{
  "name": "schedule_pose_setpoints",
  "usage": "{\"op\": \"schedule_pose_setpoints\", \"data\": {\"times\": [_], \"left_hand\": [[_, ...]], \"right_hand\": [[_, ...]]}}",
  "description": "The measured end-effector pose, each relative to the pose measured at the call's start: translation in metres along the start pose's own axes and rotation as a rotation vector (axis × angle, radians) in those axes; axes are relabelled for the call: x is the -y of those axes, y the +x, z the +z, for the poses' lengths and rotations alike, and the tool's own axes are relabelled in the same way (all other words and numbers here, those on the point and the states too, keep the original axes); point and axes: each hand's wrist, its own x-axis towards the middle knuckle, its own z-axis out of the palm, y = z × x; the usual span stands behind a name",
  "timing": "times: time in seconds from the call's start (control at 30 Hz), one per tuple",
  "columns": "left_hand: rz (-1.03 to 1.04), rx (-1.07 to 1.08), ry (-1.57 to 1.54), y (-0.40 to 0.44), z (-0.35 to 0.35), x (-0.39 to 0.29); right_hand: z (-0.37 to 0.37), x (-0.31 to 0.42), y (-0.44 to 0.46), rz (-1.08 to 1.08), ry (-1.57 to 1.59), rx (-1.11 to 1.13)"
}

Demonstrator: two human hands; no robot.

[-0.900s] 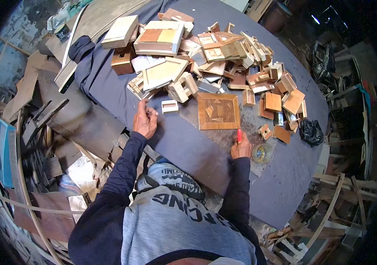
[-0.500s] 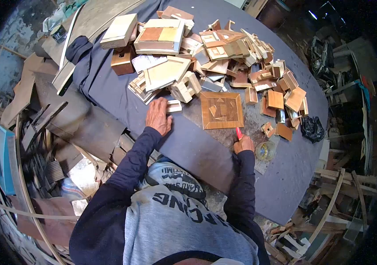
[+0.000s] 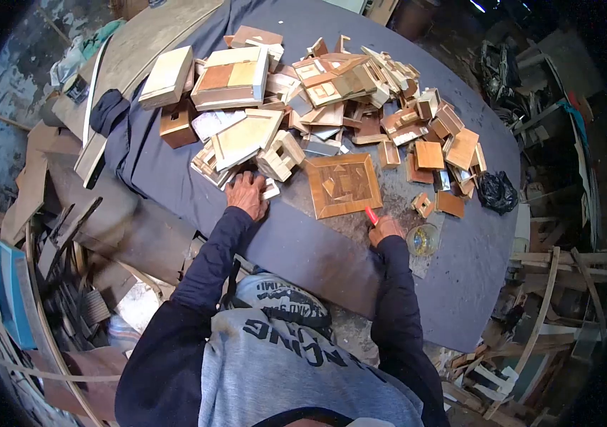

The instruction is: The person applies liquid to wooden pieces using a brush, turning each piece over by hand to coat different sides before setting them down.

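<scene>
My left hand (image 3: 248, 196) rests on the cloth at the near edge of the wooden pile, its fingers curled over a small pale wooden block (image 3: 270, 189). Part of that block shows beside the thumb; the fingertips are partly hidden. In my right hand (image 3: 386, 229) is a slim red tool (image 3: 371, 215), its kind unclear, pointing at the lower right corner of a square wooden panel (image 3: 344, 185). The panel lies flat, with a framed border and inlaid shapes in lighter wood. Just right of that hand stands a clear round jar (image 3: 423, 240) with small yellowish bits inside.
A heap of small wooden boxes (image 3: 231, 77) and frames spreads along the back of the cloth-covered table (image 3: 453, 299). A crumpled black plastic bag (image 3: 497, 193) lies at the right. Scrap boards and strips (image 3: 541, 320) crowd the floor on both sides.
The view has shifted, so the pile and panel appear further left. My left hand now covers more of the small block. My right hand still holds the red tool by the panel's corner.
</scene>
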Motion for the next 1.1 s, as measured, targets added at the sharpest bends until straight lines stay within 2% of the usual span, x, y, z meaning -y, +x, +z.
{"op": "schedule_pose_setpoints", "data": {"times": [0.1, 0.17, 0.3, 0.5, 0.6, 0.7, 0.73, 0.77, 0.83, 0.93, 1.07, 1.1], "left_hand": [[0.016, 0.091, 0.018, 0.0, -0.006, -0.003], [-0.011, 0.159, 0.012, 0.0, -0.004, -0.003], [0.007, 0.218, -0.013, -0.007, -0.017, -0.014], [0.073, 0.153, -0.109, -0.027, -0.015, -0.024], [0.062, 0.137, -0.189, -0.03, -0.011, -0.03], [0.145, 0.132, -0.207, -0.033, -0.018, -0.039], [0.146, 0.128, -0.208, -0.03, -0.018, -0.041], [0.178, 0.153, -0.296, -0.028, -0.017, -0.041], [0.191, 0.283, -0.526, -0.023, -0.012, -0.044], [0.244, 0.382, -0.678, -0.014, 0.001, -0.058], [0.149, 0.55, -0.599, -0.001, 0.014, -0.077], [0.127, 0.55, -0.661, -0.002, 0.014, -0.077]], "right_hand": [[-0.002, 0.006, -0.005, 0.015, -0.025, -0.026], [-0.007, 0.011, -0.002, 0.02, -0.024, 0.071], [0.0, 0.01, 0.002, 0.005, -0.013, 0.016], [-0.003, 0.009, 0.0, 0.026, 0.003, 0.02], [-0.009, 0.008, -0.003, 0.018, 0.024, 0.108], [-0.003, -0.001, 0.004, 0.015, 0.071, 0.027], [-0.007, -0.003, 0.005, 0.066, 0.187, -0.075], [-0.008, -0.003, 0.005, 0.116, 0.303, -0.173], [-0.005, 0.001, 0.007, 0.174, 0.301, -0.207], [0.0, 0.006, 0.022, 0.22, 0.334, -0.27], [0.005, 0.008, 0.03, 0.176, 0.374, -0.234], [0.004, 0.008, 0.03, 0.173, 0.372, -0.235]]}}
